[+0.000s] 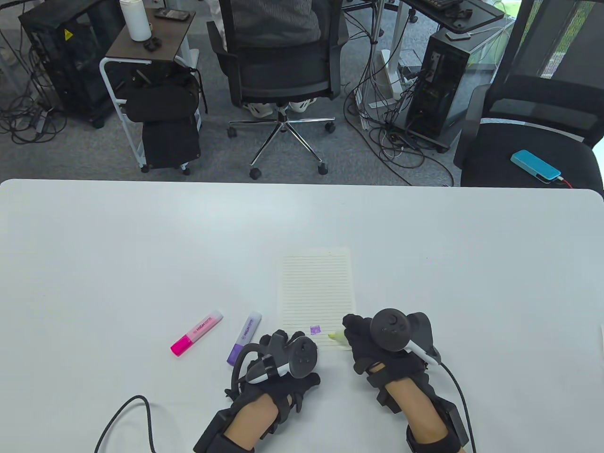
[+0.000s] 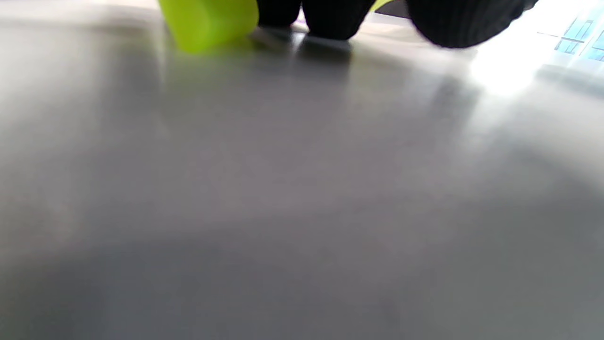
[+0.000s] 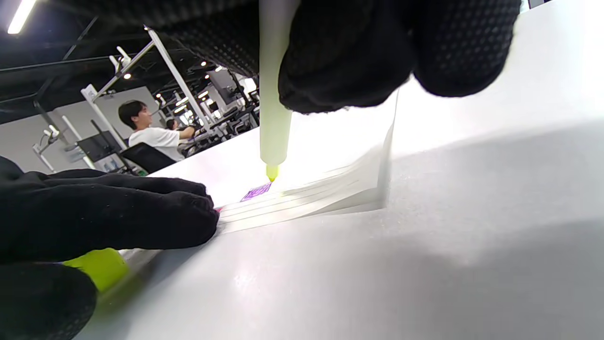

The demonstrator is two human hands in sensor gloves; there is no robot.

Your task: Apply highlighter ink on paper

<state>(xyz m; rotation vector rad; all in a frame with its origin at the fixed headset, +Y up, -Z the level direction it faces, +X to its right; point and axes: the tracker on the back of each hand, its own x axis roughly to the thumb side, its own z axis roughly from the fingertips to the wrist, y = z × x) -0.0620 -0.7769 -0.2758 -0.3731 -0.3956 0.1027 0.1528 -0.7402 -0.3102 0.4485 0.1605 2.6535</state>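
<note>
Highlighter (image 3: 273, 127) tip just above paper (image 3: 330, 189)

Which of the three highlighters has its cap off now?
The yellow highlighter, held in the right hand, with its bare tip at the paper. The pink highlighter and purple highlighter lie capped on the table.

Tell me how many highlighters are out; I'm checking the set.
3: a pink highlighter and a purple highlighter lie left of the paper; the right hand holds a yellow highlighter over it.
</note>
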